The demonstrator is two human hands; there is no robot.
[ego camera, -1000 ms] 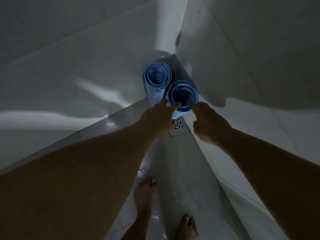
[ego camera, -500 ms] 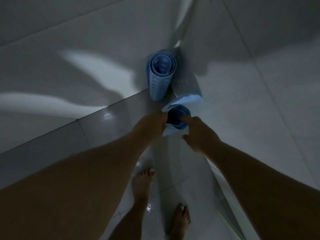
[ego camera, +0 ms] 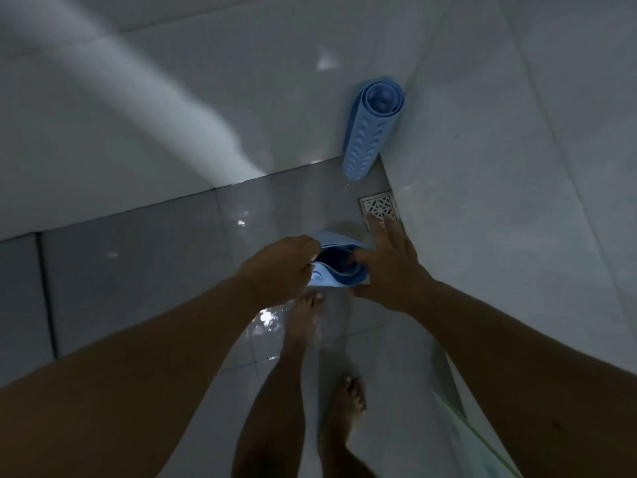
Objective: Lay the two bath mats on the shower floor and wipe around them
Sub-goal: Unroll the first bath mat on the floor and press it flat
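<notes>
Both hands hold the first rolled mat (ego camera: 339, 270) above the wet shower floor (ego camera: 172, 270): left hand (ego camera: 281, 270) clamped on its edge, right hand (ego camera: 391, 267) pinching, fingers spread. It could spring shut or slip (the second mat (ego camera: 370, 132) stands in the corner by the drain (ego camera: 379, 205)).

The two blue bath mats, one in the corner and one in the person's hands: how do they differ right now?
The corner mat stands upright, leaning in the wall corner, untouched; the held mat is off the floor between the left hand and right hand. The corner mat is a tight roll; the held mat's outer edge has begun to open. Both are light blue and still rolled.
</notes>
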